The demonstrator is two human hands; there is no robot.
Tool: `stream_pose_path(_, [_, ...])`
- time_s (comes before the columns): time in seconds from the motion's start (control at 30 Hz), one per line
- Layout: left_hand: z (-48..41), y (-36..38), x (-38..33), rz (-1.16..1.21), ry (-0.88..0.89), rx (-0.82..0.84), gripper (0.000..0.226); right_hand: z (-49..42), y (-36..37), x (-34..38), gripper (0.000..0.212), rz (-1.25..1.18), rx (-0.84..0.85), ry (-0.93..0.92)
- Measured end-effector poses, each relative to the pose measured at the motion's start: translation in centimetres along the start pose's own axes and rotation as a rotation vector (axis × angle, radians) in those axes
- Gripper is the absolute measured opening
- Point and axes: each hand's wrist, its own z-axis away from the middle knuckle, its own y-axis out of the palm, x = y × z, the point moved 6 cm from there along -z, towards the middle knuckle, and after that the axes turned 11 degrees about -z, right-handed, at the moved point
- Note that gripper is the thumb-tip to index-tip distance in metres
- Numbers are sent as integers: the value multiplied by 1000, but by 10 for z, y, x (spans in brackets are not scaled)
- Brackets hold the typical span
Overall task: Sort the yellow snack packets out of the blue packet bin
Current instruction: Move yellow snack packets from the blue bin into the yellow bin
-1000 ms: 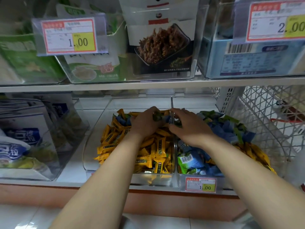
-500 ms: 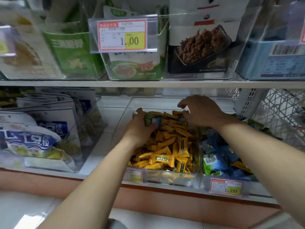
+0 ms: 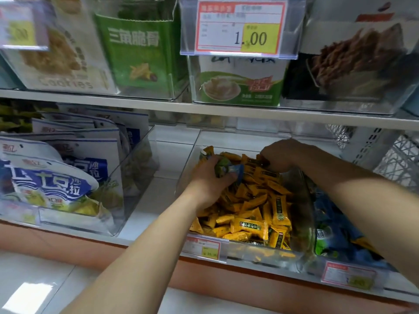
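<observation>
Your left hand (image 3: pixel 209 180) grips blue-green packets (image 3: pixel 226 169) over glossy yellow snack packets (image 3: pixel 249 207); your right hand (image 3: pixel 283 155) curls among them, grasp unclear; clear bin (image 3: pixel 238 139) on white shelf (image 3: pixel 145 200).

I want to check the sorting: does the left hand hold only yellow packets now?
No, the left hand grips green and blue packets above the yellow packets.

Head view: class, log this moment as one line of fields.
left hand: grips blue-green packets | right hand: fingertips on yellow packets | both over clear bin
</observation>
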Motion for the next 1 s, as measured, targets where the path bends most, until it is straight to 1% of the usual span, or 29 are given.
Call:
stream_pose_path(0.1, [-3,0,2,15,-13,-1,61,0,6,4,24,-17,46,5])
stream_pose_path(0.27, [-4,-1,3,54,-49,3,68,-1,10,20,25,-239,156,-7])
stream_pose_path(0.33, [-2,-2,3,77,-52,5,67,-1,10,22,22,-336,172,-3])
stream_pose_path(0.47, [2,-5,4,105,-54,11,63,-2,12,26,7,-592,164,5])
stream_pose_path(0.57, [3,-7,3,121,-57,7,59,2,9,24,1,-733,28,-15])
stream_pose_path(0.6, [3,-7,2,129,-63,-1,59,6,5,23,7,-758,-41,-43])
stream_pose_path(0.67, [4,-9,0,140,-71,-34,58,16,-2,22,25,-777,-195,-94])
stream_pose_path(0.73, [3,-10,-3,143,-84,-76,56,32,-7,24,35,-837,-291,-136])
stream_pose_path(0.8, [5,-12,-8,172,-101,-105,52,47,-8,28,35,-925,-321,-183])
stream_pose_path(0.9, [9,-13,-16,225,-157,-138,54,75,-16,31,28,-1029,-396,-232])
stream_pose_path(0.93, [12,-14,-20,248,-184,-149,52,85,-20,30,26,-1054,-445,-228])
stream_pose_path(1.0, [19,-15,-32,321,-233,-168,41,105,-25,25,23,-1140,-563,-168])
